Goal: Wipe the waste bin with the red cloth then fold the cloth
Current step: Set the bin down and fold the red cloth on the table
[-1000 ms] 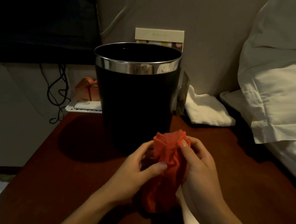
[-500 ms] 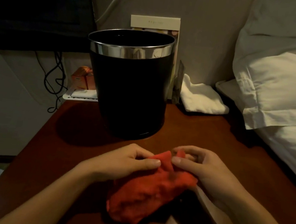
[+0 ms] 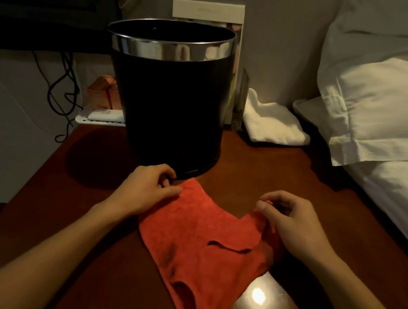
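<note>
A black waste bin (image 3: pixel 172 108) with a shiny metal rim stands upright at the back of the dark red-brown table (image 3: pixel 273 168). In front of it the red cloth (image 3: pixel 201 242) lies spread and rumpled on the tabletop, its near end curled over. My left hand (image 3: pixel 146 191) pinches the cloth's far left corner, just in front of the bin's base. My right hand (image 3: pixel 290 220) pinches the far right corner, which is lifted slightly off the table.
A folded white towel (image 3: pixel 272 121) lies at the table's back right beside a card (image 3: pixel 208 12) leaning on the wall. White pillows (image 3: pixel 386 100) and a bed fill the right side. Black cables (image 3: pixel 61 89), an orange box (image 3: pixel 102 91) and a white tray (image 3: pixel 101 117) sit back left.
The cloth was bunched up between both hands in front of the bin; it has been lowered to the table and pulled out wide, my hands moving apart to its two far corners.
</note>
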Tool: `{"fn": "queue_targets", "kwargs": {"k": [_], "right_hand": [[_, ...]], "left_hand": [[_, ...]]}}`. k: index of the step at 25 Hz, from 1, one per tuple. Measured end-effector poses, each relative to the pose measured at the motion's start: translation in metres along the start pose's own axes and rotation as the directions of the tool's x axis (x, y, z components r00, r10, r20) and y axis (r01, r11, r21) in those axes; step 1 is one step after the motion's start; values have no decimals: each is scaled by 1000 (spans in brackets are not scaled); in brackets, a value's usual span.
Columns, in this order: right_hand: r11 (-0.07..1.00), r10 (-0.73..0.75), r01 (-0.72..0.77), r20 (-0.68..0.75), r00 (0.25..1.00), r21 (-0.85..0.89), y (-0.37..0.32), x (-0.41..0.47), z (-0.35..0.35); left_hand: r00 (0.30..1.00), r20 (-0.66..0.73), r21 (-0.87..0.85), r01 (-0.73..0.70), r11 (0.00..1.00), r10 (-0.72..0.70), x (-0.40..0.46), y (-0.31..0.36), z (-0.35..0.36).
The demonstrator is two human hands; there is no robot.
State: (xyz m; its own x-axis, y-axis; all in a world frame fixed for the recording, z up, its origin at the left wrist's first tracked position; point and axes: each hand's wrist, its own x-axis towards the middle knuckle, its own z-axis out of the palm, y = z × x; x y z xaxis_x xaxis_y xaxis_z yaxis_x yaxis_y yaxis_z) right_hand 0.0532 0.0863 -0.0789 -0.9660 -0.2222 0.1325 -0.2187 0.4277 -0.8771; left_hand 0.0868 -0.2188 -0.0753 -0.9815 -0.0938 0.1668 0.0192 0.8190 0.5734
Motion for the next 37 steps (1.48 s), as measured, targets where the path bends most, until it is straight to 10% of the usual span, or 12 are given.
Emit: {"fn": "queue_targets", "kwargs": {"k": [4, 10, 23, 30, 37], "right_hand": [[900, -221, 278, 200, 955, -336, -11, -3, -2], [752, -199, 507, 588, 784, -422, -27, -7, 3], [930, -276, 340, 344, 898, -142, -28, -47, 0], [891, -369, 443, 414, 832, -96, -35, -89, -11], [912, -397, 410, 190, 898, -29, -53, -92, -15]], "left_hand": [[998, -56, 259, 2, 966, 13, -15, 6, -6], [981, 158, -47, -105, 993, 111, -88, 69, 20], [978, -23, -68, -208, 976, 207, -69, 17, -2], [925, 49, -176, -363, 915, 376, -154, 33, -21], [972, -60, -270, -236, 933, 228, -165, 42, -26]]}}
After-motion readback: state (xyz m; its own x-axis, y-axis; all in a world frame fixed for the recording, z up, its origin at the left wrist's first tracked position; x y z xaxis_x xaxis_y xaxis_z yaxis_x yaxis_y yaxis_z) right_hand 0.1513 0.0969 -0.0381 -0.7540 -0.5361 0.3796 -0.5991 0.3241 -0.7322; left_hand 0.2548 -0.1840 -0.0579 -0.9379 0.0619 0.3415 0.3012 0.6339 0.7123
